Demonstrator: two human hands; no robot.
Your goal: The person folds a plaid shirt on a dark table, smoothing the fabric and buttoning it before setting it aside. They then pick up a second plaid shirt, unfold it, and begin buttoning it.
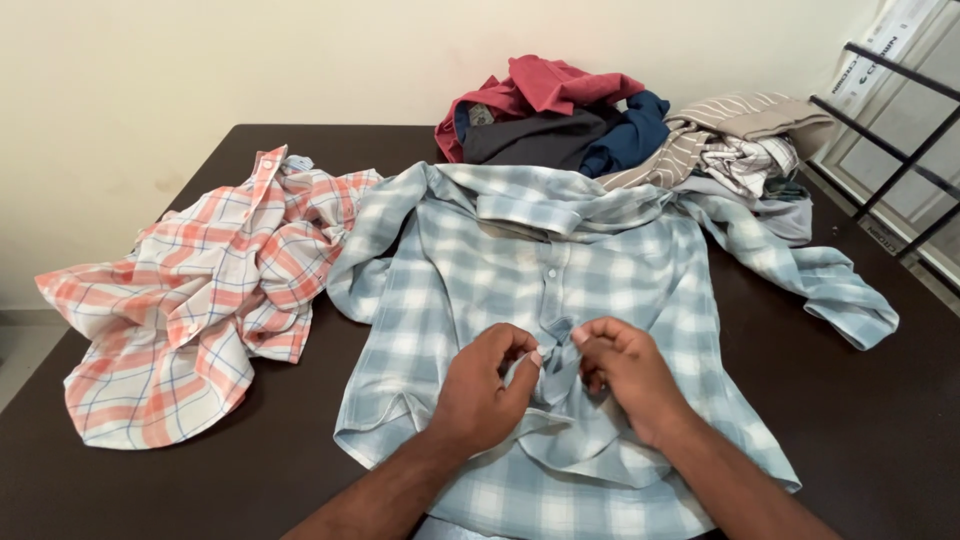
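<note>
An orange-and-white checked cotton shirt [195,290] is lying crumpled at the left. On the dark table [880,420], the pale blue checked shirt [560,260] is being buttoned: its placket is pinched closed by the left hand [485,390] and right hand [625,370]. Judged next: aligning button with hole.

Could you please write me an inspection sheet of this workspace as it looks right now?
Surface: dark brown table, mostly covered with clothes.
Job's things: pale blue checked shirt spread flat, collar away from the person.
Clutter: orange checked shirt crumpled at left; heap of clothes at the far edge.
Grippers: left hand and right hand pinch the blue shirt's front placket.
Cables: nothing seen.
Surroundings: cream wall; black window bars at right.
</note>
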